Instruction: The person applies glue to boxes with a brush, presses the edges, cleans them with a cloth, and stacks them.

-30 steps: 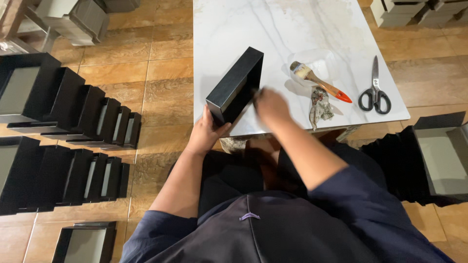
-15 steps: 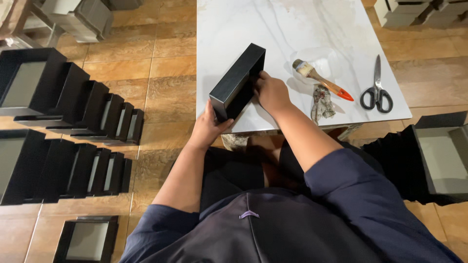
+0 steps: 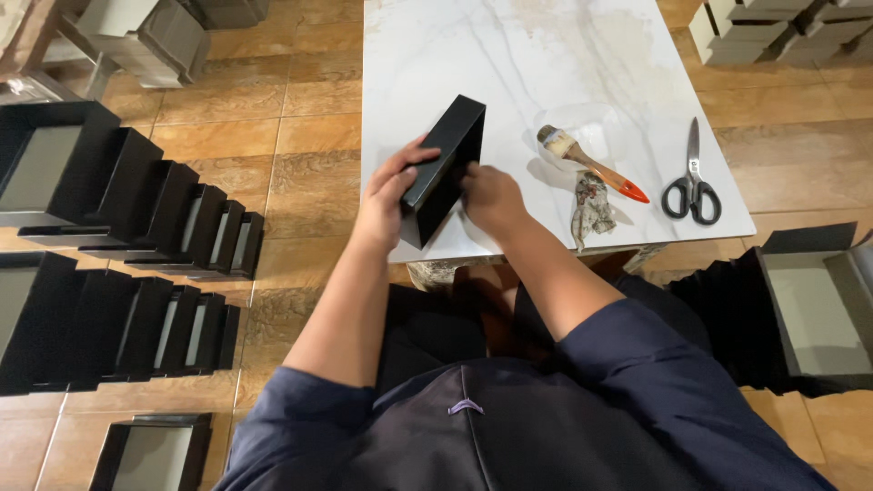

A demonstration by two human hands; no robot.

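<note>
A shallow black box stands on its edge at the near left part of a white marble table. My left hand grips its outer left side near the bottom corner. My right hand presses against the box's open inner side, fingers partly hidden inside it. A paintbrush with an orange handle rests on a clear dish just to the right, beside a crumpled rag.
Black-handled scissors lie at the table's right edge. Rows of black boxes stand nested on the tiled floor to the left. More open black boxes sit at the right. Grey boxes are stacked at the back.
My left hand has climbed from under the box's bottom corner onto its outer side. My right hand has shifted lower against the inner side. The box stands a bit more upright.
</note>
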